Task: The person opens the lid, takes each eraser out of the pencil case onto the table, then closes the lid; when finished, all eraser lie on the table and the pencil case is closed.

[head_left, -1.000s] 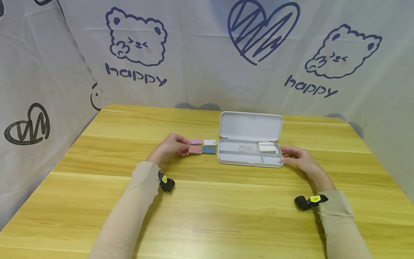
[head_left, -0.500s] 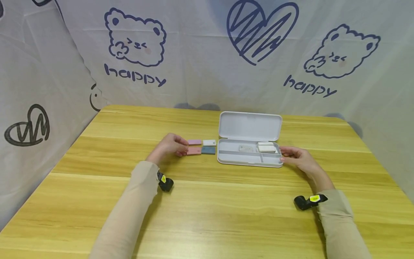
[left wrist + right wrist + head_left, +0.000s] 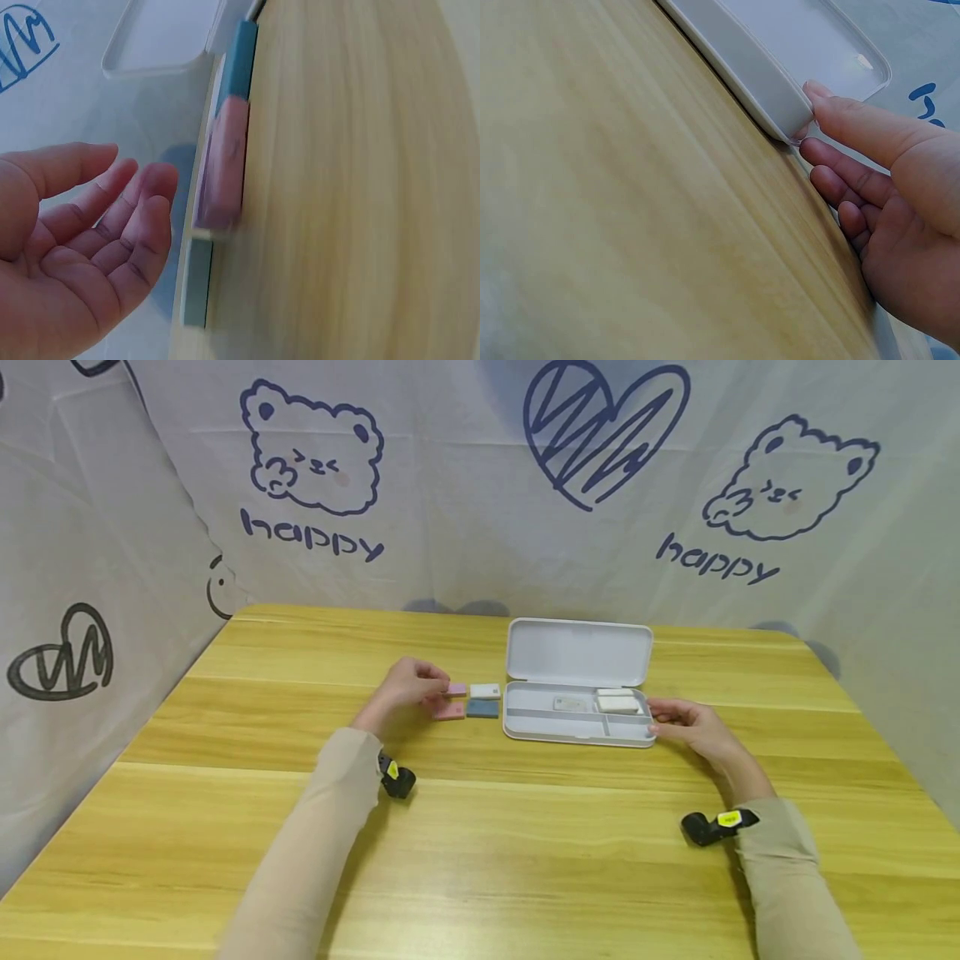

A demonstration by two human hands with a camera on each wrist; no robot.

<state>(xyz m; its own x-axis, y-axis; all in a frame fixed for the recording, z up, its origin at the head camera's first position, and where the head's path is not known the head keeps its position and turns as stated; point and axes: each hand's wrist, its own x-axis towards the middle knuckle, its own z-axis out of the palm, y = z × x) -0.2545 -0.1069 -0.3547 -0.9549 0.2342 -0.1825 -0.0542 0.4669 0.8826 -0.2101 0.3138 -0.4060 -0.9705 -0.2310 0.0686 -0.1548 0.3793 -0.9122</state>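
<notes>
Purple block (image 3: 456, 691) partly covered now: the left hand (image 3: 412, 683) has shifted away from us and inward, thumb and fingers apart, though I can't tell whether they touch it! Beside it on the counter (image 3: 480, 860) lie the pink block (image 3: 450, 711), blue block (image 3: 482, 709) and white block (image 3: 485, 692), with a greenish block (image 3: 197, 283) by the left hand. Over at the open white case (image 3: 551, 724), the right hand (image 3: 693, 727) stays put, thumb and fingertips gripping its end. Inside the rear compartment: one flat pale block (image 3: 572, 704) mid-way, white pieces (image 3: 618, 702) bunched at the right.
</notes>
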